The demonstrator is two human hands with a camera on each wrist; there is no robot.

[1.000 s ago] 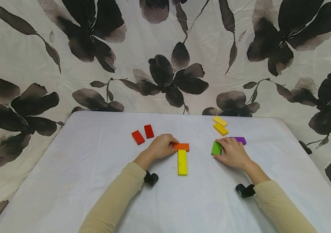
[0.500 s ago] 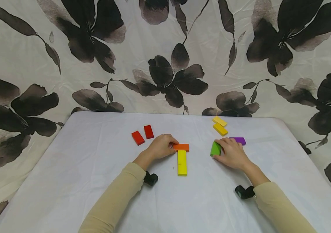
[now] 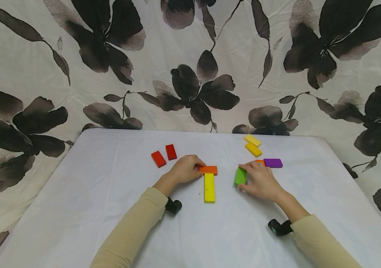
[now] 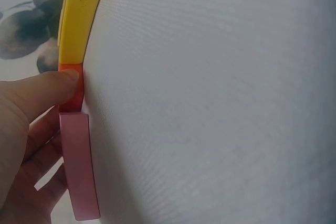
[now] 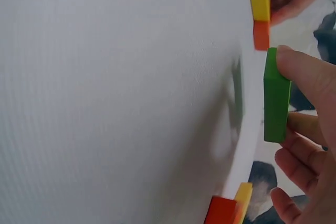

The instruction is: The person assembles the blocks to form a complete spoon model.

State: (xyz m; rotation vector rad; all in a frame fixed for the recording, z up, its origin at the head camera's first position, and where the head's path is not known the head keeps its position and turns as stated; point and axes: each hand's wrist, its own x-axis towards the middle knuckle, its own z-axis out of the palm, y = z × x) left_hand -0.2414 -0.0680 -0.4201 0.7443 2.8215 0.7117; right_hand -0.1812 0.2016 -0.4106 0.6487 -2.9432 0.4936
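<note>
My left hand (image 3: 186,169) pinches the left end of an orange block (image 3: 209,170), its thumb (image 4: 65,80) pressed against the side. That block lies crosswise at the far end of a long yellow block (image 3: 209,189), forming a T. A pink block (image 4: 79,166) lies beside the orange one in the left wrist view; in the head view my hand mostly hides it. My right hand (image 3: 260,180) holds a green block (image 3: 240,176) between thumb and fingers. In the right wrist view the green block (image 5: 276,98) hangs above the table, its shadow apart from it.
Two red blocks (image 3: 158,159) lie at the back left of the white-covered table (image 3: 86,208). At the back right are two yellow blocks (image 3: 253,150). A purple block (image 3: 273,163) and a partly hidden orange block (image 3: 260,162) lie just behind my right hand.
My right hand has moved left and slightly nearer with the green block, uncovering part of an orange block beside the purple one. My left hand stays in place.
</note>
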